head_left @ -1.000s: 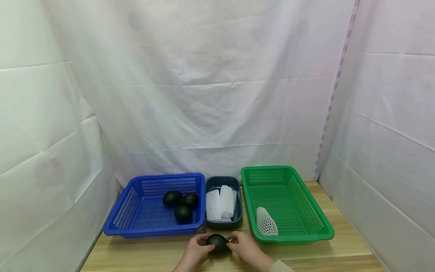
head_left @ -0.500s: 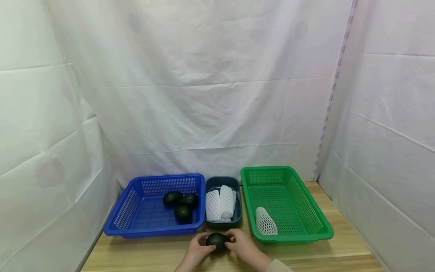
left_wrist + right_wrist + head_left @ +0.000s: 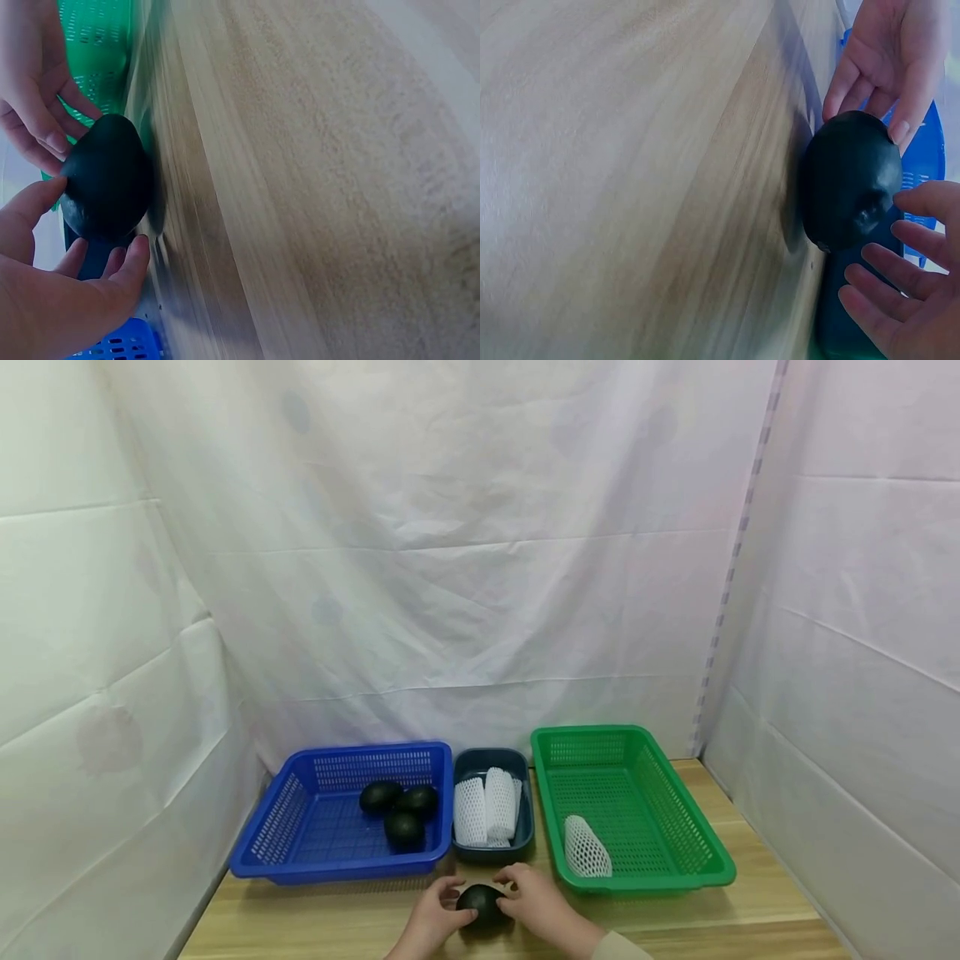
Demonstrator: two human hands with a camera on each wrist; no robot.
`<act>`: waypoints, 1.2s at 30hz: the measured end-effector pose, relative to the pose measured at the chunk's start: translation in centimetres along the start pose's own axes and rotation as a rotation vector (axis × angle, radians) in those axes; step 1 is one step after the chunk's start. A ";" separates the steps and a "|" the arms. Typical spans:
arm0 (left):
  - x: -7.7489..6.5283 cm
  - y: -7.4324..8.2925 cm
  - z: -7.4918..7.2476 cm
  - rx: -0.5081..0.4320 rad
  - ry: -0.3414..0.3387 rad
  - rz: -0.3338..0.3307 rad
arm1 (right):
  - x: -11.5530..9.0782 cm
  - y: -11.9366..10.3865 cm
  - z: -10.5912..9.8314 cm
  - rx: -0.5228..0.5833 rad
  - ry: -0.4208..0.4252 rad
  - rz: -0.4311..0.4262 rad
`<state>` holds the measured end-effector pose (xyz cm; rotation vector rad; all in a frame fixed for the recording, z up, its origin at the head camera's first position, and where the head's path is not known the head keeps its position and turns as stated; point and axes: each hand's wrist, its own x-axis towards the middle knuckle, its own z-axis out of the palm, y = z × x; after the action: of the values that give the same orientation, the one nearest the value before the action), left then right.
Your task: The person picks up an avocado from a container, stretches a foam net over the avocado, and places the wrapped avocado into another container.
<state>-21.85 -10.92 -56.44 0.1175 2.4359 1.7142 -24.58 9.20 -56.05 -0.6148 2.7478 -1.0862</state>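
Note:
A dark green avocado sits at the table's near middle, between both hands. My left hand is on its left. Its thumb touches the avocado, while its fingers are spread and stand slightly off the top in the head view. On the other side, my right hand has its thumb at the avocado's right end and its fingers apart. In the right wrist view the avocado shows a dimple facing the right hand, whose fingers are spread. The left wrist view shows the left hand's fingertips just beside the avocado.
A blue basket with three avocados stands at the left. Behind the hands, a dark teal bin contains several white foam net sleeves. The green basket on the right holds a net-sleeved item.
The avocado has come slightly nearer the table's front edge. Both hands' fingers have loosened and spread away from it. Baskets and bin have not moved.

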 end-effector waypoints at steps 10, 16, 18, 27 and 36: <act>-0.7 0.0 -0.2 0.030 -0.046 0.031 | -0.5 -0.6 -0.6 -0.049 -0.022 -0.049; -0.9 -0.1 -0.6 0.056 -0.079 0.027 | -0.8 -0.6 -0.7 -0.117 -0.049 -0.073; -0.8 0.1 -0.8 0.092 -0.082 0.022 | -0.8 -0.9 -1.0 -0.158 -0.049 -0.079; -1.2 2.2 -1.9 0.312 0.008 0.176 | -0.2 -2.7 -2.8 -0.441 0.042 -0.195; -1.3 4.4 -2.5 0.657 0.182 0.407 | 1.5 -2.4 -4.4 -0.816 0.173 -0.330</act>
<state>-21.17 -11.98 -51.40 0.5896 3.1915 0.9814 -26.29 9.72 -51.13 -1.1300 3.2691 0.0275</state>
